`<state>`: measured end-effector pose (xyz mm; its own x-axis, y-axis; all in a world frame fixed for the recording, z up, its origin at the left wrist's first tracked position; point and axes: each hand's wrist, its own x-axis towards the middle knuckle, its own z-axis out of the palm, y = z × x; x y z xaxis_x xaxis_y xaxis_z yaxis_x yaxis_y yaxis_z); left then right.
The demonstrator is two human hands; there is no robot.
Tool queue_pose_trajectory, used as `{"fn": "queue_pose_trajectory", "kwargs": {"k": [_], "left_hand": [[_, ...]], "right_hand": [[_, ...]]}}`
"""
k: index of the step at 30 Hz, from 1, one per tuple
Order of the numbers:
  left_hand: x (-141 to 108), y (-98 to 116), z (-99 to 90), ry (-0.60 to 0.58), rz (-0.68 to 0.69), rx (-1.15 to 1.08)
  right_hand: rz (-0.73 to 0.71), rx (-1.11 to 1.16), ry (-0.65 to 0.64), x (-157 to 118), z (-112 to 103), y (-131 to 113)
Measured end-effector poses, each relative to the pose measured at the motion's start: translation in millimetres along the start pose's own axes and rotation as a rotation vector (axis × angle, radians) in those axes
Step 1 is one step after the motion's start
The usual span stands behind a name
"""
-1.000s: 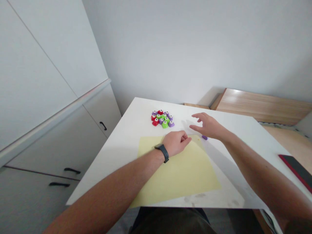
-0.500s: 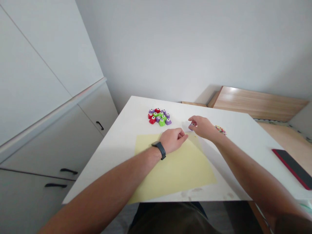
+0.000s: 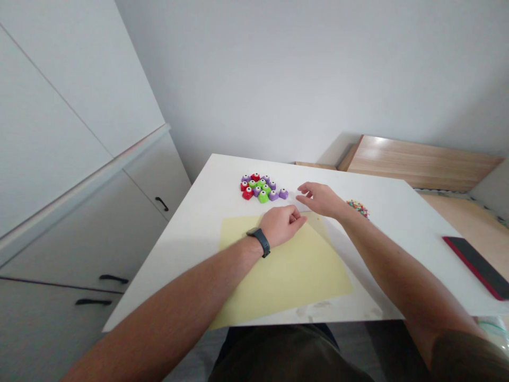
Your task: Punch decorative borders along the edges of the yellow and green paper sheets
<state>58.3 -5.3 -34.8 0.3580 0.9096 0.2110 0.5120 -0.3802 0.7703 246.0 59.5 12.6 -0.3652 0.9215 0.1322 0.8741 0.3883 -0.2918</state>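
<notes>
My right grip [image 3: 320, 200] has just let go. It stands open with nothing in it, hanging over the white bench [image 3: 186, 239] just right of the cluster of red, green and purple plastic pieces [image 3: 258, 187]. Half a second ago that hand was pinching a purple plastic piece [image 3: 283, 193] and carrying it left. Now the piece sits on the bench at the cluster's right end, just beside its purple neighbour, and the cluster is one piece longer. Before that, the same piece lay alone further right and nearer me, close to the corner of the pale yellow paper sheet [image 3: 286, 278].

My left grip [image 3: 281, 225] has barely changed. It stays curled, knuckles up, on the far part of the sheet, with the black watch [image 3: 260, 241] on that wrist. I cannot tell whether it is pinching the paper or only resting there, and nothing shows in it.

To the right of my right hand lies a small heap of multicoloured bits [image 3: 358, 208], and further right, near the bench's edge, a black case with a red rim [image 3: 475, 268].
</notes>
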Motion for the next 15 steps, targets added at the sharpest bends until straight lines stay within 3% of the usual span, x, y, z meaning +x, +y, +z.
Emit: {"fn": "queue_pose_trajectory", "kwargs": {"k": [3,8,15], "left_hand": [[0,-1,0.2,0.006,0.004,0.020],[1,-1,1.2,0.007,0.011,0.032],[1,1,1.5,0.001,0.002,0.042]], "right_hand": [[0.053,-0.078,-0.050,-31,-10,19],[0.045,-0.056,0.011,-72,-8,37],[0.054,0.018,0.034,-80,8,42]]}}
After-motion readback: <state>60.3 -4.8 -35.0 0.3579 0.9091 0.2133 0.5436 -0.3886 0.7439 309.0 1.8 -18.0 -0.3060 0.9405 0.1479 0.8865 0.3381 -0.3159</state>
